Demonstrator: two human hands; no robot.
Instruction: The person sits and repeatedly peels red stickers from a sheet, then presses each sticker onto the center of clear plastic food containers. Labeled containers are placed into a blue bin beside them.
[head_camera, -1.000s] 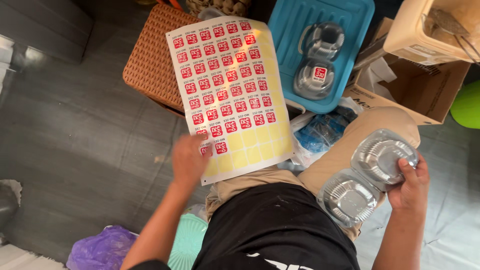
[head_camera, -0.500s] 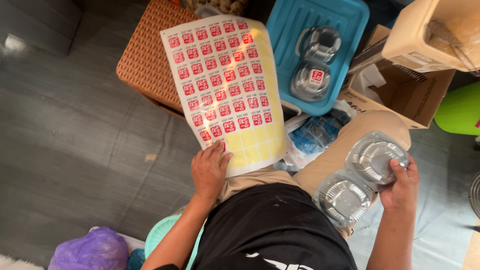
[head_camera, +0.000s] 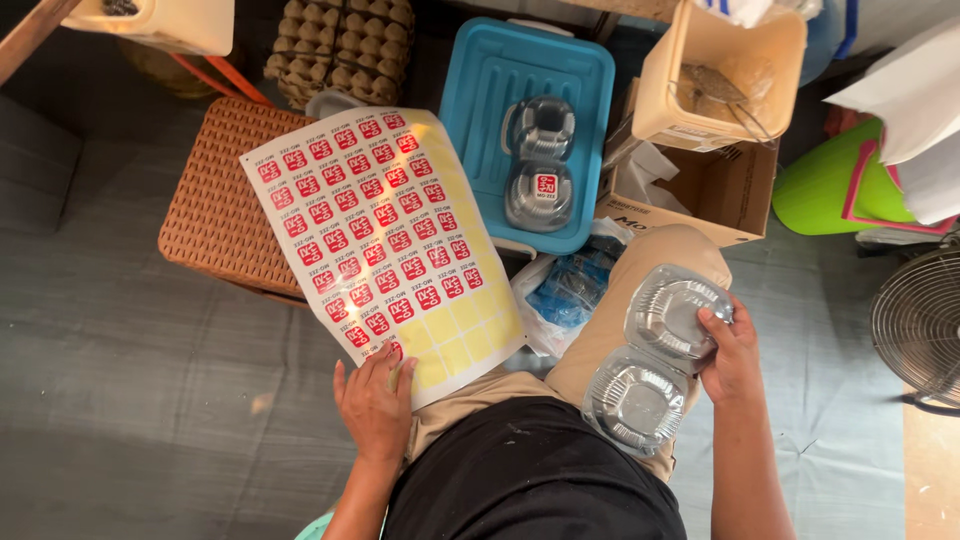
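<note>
Left hand: our left hand (head_camera: 375, 405) lies mostly flat, fingers spread a bit, fingertips pressing the bottom edge of the sticker sheet (head_camera: 385, 245).
Sticker sheet: yellow backing with rows of red-and-white stickers, tilted across our left knee and partly over the wicker stool (head_camera: 215, 225); bottom right corner's already bare.
Right hand: our right hand (head_camera: 730, 355) curls around the edge of an opened clear clamshell container (head_camera: 655, 365), which rests on our right thigh.
Nearby: a blue bin lid (head_camera: 480, 110) ahead of us carries another clear container (head_camera: 540, 165) with a red sticker on it.
Change: versus half a second ago, the sheet sits a bit lower and more tilted, and our left hand has slid under its bottom edge.
</note>
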